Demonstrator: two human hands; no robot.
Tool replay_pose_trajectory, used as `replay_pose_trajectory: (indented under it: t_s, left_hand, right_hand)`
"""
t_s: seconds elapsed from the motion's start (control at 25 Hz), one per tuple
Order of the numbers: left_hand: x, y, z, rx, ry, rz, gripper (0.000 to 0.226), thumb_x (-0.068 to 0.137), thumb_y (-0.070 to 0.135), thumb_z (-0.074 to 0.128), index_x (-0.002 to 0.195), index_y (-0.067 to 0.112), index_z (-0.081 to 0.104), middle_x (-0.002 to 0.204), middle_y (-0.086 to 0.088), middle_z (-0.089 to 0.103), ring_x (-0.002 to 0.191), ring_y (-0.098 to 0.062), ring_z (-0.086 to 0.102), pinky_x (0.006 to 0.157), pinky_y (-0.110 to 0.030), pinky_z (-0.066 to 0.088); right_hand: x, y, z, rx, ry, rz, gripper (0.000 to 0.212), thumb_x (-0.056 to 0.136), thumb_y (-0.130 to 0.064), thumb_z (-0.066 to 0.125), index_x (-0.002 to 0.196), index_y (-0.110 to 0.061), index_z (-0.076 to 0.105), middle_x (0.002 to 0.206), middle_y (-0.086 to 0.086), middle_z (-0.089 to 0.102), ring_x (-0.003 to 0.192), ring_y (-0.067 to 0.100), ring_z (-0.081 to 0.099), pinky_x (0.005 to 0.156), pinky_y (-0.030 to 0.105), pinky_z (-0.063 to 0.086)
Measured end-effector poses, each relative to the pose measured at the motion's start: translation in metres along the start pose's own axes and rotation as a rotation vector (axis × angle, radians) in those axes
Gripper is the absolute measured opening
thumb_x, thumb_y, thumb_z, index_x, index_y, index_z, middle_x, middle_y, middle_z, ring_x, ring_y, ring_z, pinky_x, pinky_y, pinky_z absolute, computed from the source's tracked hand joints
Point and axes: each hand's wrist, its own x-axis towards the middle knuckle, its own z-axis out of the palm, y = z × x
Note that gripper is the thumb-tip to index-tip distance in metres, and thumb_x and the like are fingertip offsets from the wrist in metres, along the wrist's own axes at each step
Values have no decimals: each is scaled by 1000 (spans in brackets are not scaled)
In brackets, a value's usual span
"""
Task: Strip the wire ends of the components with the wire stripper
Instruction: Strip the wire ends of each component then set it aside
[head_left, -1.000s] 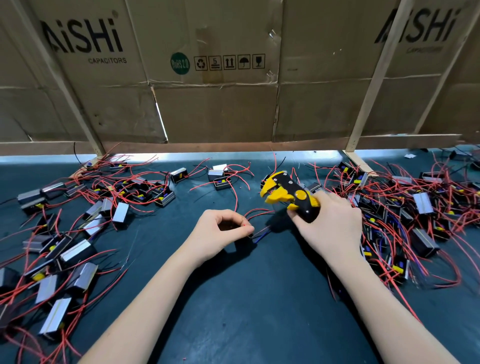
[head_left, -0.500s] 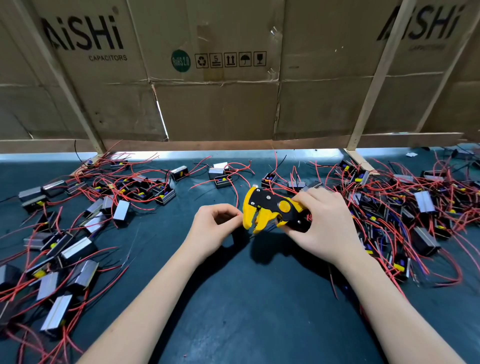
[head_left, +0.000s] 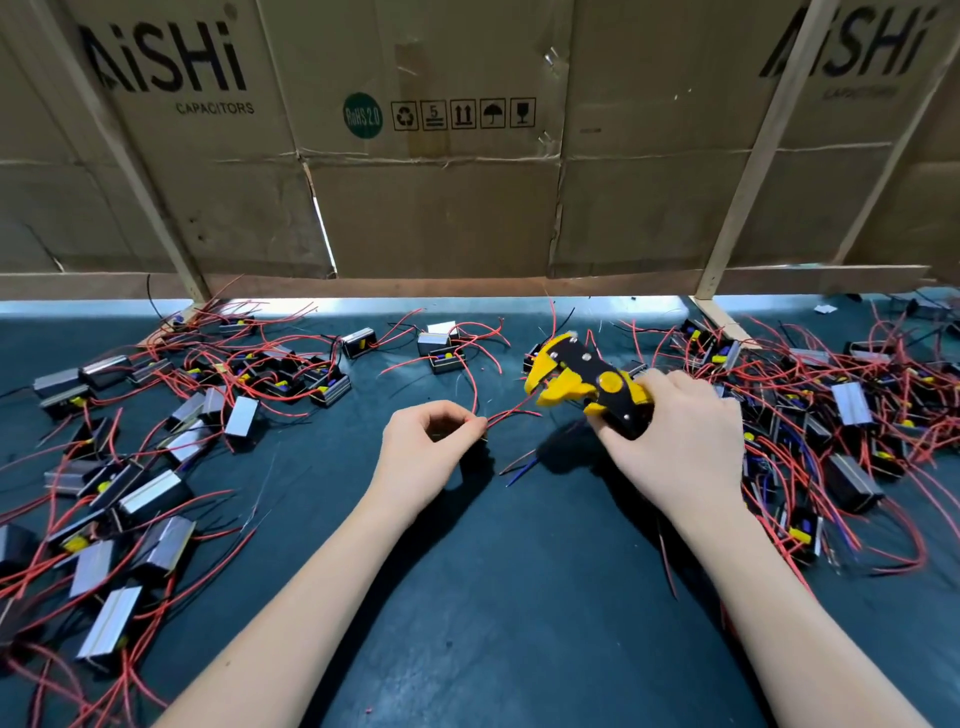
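My right hand grips the handles of a yellow and black wire stripper, its jaws pointing left and a little up, lifted off the table. My left hand pinches a red wire between thumb and forefinger; the wire runs right toward the stripper's jaws. The component this wire belongs to sits under my left hand, mostly hidden. A loose red and blue wire end lies on the dark mat between my hands.
Several black and silver components with red wires are piled on the left and on the right of the dark blue mat. A cardboard wall with wooden struts closes off the back.
The stripper has moved right and up, away from my left hand, and its jaws have pulled back along the red wire. My left hand has stayed put.
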Motion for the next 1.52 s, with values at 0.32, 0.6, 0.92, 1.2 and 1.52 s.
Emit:
replay_pose_trajectory:
  t_s: [0.32,0.6,0.92,1.2,1.52]
  left_hand:
    - [2,-1,-3,-16,12,-23,16,85,18,73,69,16,73,65,2,68,63,-11,57,69,-29,46]
    - [4,5,-20,-38,-270,-37,11,91,25,68,86,18,75,86,3,74,79,-6,65,83,-23,49]
    - [3,-3,-28,14,-455,155,30,73,8,85,94,11,64,104,-5,71,105,-23,68,96,-35,54]
    - [2,-2,-22,48,-348,274,23,65,7,89,81,15,76,96,-2,63,92,-15,65,86,-24,54]
    - [-1,7,-23,193,-279,326,21,66,22,89,84,20,77,89,3,63,84,-11,64,82,-28,57]
  right_hand:
    - [0,-3,-14,424,-427,-370,32,70,-48,76,81,-20,65,75,-7,60,75,14,55,71,34,45]
    - [-2,-4,-2,-103,-443,-165,45,76,-70,56,96,-29,57,96,-7,62,103,19,57,85,34,41]
    - [-6,-9,6,-121,-388,-68,39,73,-68,61,90,-33,54,94,-6,66,102,23,60,77,34,33]
    - [-5,-10,9,-108,-360,-57,42,73,-69,60,86,-29,55,91,-5,65,99,24,61,75,35,32]
    - [-7,-19,6,-139,-193,-147,46,73,-64,65,84,-20,59,85,-1,64,87,27,59,70,35,24]
